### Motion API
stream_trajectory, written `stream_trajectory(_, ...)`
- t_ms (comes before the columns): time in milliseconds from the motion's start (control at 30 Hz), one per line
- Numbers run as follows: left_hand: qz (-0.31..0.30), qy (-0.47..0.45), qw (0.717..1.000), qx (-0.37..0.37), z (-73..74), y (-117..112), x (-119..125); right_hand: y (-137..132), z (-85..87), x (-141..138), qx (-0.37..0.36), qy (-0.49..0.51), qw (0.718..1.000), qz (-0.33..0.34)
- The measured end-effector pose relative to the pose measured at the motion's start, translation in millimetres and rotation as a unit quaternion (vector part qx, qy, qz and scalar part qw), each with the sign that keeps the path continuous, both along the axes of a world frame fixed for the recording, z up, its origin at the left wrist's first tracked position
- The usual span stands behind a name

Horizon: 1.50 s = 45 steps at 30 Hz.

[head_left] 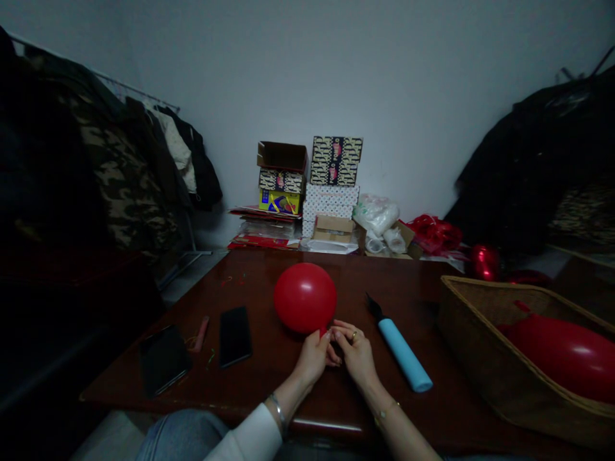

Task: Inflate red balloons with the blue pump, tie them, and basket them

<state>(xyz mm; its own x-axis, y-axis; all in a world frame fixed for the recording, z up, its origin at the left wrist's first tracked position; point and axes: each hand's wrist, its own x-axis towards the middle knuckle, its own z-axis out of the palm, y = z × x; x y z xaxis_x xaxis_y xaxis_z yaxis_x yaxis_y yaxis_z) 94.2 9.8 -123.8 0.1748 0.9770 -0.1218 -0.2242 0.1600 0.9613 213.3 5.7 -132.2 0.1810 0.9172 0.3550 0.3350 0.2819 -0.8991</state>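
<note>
A round, inflated red balloon (305,298) sits over the middle of the dark wooden table, its neck toward me. My left hand (314,352) is closed on the balloon's neck, thumb and fingers pinched together. Right beside it, my right hand (353,349) has its thumb and fingertips pressed together at the end of the neck; whatever lies between them is too small to make out. To the right lies a light blue balloon pump (405,355) with a black nozzle. Both hands are apart from it.
At right stands a wicker basket (485,333) holding a red balloon (567,352). On the left lie a black phone (235,336), a dark tablet-like device (164,360) and a small reddish stick (202,334). Boxes (331,205) and plastic bags (377,214) are stacked behind the table (283,397).
</note>
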Motion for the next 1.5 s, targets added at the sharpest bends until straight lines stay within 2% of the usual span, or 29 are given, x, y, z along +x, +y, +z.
stream_trajectory(167, 0.018, 0.043, 0.997, 0.058, -0.9, 1, -2, 2, -10.1, -9, -0.072, 0.033, 0.997, 0.016)
stream_trajectory(300, 0.014, 0.056, 0.997, 0.055, -1.6, -1, -2, 3, -14.9, -11, -0.122, 0.076, 0.989, 0.017)
stream_trajectory(533, 0.002, 0.021, 1.0, -0.014, 1.7, -1, -3, -1, -7.6, -2, -0.118, 0.19, 0.975, 0.016)
stream_trajectory(667, -0.012, 0.005, 0.999, -0.045, 2.8, 1, -4, -8, -3.4, -7, -0.105, 0.284, 0.952, 0.049)
stream_trajectory(767, -0.029, -0.002, 0.998, -0.06, 1.9, 0, -3, -13, -0.2, -11, -0.094, 0.297, 0.948, 0.067)
stream_trajectory(867, -0.046, -0.006, 0.995, -0.087, 2.5, -3, -2, -12, 2.8, -10, -0.07, 0.252, 0.964, 0.047)
stream_trajectory(1000, -0.065, -0.015, 0.993, -0.1, 5.8, -8, 0, -10, 5.9, -6, -0.016, 0.127, 0.991, -0.031)
stream_trajectory(1200, -0.096, -0.032, 0.988, -0.116, 4.3, -14, 4, -8, 1.4, -11, 0.043, -0.037, 0.99, -0.128)
stream_trajectory(1367, -0.095, -0.017, 0.988, -0.117, 9.2, -8, -4, -6, 4.0, -7, 0.055, -0.148, 0.982, -0.107)
stream_trajectory(1433, -0.117, -0.007, 0.986, -0.115, 16.1, -4, -12, -9, 14.8, 1, 0.066, -0.182, 0.978, -0.079)
stream_trajectory(1500, -0.139, 0.012, 0.984, -0.113, 24.4, 0, -20, -14, 32.4, 10, 0.09, -0.229, 0.968, -0.048)
